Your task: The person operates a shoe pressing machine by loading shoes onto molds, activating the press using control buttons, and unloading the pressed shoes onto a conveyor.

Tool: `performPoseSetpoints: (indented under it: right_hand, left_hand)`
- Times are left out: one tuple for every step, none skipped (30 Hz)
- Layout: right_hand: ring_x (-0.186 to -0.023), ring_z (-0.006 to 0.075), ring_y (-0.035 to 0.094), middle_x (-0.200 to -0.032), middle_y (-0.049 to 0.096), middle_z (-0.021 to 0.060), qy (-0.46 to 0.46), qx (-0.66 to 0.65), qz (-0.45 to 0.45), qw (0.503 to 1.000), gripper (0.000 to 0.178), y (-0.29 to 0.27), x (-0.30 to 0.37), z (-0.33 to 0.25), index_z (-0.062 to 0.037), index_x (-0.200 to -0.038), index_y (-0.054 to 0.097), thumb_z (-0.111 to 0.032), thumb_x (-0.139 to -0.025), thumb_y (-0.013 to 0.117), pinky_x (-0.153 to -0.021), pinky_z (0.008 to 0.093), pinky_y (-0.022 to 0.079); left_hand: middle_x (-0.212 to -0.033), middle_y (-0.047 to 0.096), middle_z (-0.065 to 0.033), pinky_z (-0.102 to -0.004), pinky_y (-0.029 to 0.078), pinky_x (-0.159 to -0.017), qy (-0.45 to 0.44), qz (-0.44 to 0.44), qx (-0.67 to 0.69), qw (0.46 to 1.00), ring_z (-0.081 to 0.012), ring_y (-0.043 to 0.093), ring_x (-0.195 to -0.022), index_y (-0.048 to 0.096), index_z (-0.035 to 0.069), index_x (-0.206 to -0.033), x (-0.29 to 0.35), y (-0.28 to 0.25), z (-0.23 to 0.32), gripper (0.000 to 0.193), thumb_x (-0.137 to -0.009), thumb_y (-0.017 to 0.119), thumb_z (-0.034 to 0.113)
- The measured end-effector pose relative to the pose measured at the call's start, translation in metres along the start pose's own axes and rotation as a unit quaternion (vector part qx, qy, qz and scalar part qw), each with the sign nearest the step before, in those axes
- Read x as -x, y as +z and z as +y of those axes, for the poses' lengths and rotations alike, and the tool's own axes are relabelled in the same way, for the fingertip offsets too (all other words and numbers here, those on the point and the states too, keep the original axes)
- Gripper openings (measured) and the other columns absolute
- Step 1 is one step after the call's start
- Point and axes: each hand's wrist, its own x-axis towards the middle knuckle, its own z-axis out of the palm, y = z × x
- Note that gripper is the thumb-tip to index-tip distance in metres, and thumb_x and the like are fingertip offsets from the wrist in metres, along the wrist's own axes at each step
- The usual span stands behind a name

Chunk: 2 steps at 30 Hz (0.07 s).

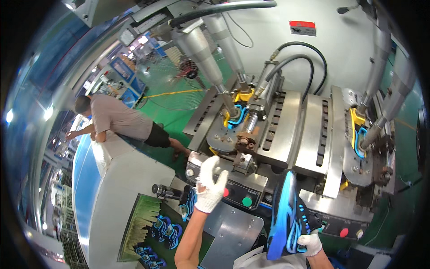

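Observation:
My left hand (210,190), in a white knit glove with a brownish patch, is raised over the left control panel. Its fingers and thumb are apart, and nothing shows in them. The red button (225,192) sits just beside it, the green button (247,201) farther right. In a matching glove, my right hand (311,243) is closed round one end of a black and blue shoe (286,219). The shoe stands steeply tilted, its blue sole to the left and lighter blue strands along its side. Part of my right fingers is hidden.
A metal press with two stations stands ahead; its left clamp (233,114) and right clamp (359,134) hold blue-edged pieces. More blue and black shoe parts (168,231) lie on a green surface at lower left. A person (118,116) leans on a counter beyond, near a fan (188,69).

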Motion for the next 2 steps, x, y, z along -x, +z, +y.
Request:
performPoseSetpoints:
  right_hand:
    - [-0.111,0.0384,0.068,-0.124,0.065,0.0252,-0.004,-0.032,-0.015,0.999,0.072,-0.0056,0.0003,0.0016,0.0093,-0.143,0.044,-0.003,-0.079,0.074,-0.101,0.0477,0.055]
    - [-0.111,0.0384,0.068,-0.124,0.065,0.0252,0.002,-0.03,-0.019,0.999,0.072,-0.0078,-0.0035,-0.0013,0.0093,-0.143,0.044,-0.003,-0.079,0.074,-0.101,0.0477,0.055]
  left_hand:
    - [-0.129,0.06,-0.019,-0.038,0.053,-0.097,0.031,-0.01,-0.014,0.999,-0.0307,0.064,-0.115,0.056,0.0,-0.134,-0.0047,0.0068,0.0034,0.048,-0.09,0.074,0.009]
    - [-0.13,0.06,-0.0194,-0.041,0.052,-0.1,0.026,-0.01,0.006,1.0,-0.0347,0.063,-0.116,0.058,0.0,-0.133,-0.0035,0.0115,0.0114,0.049,-0.09,0.076,0.013]
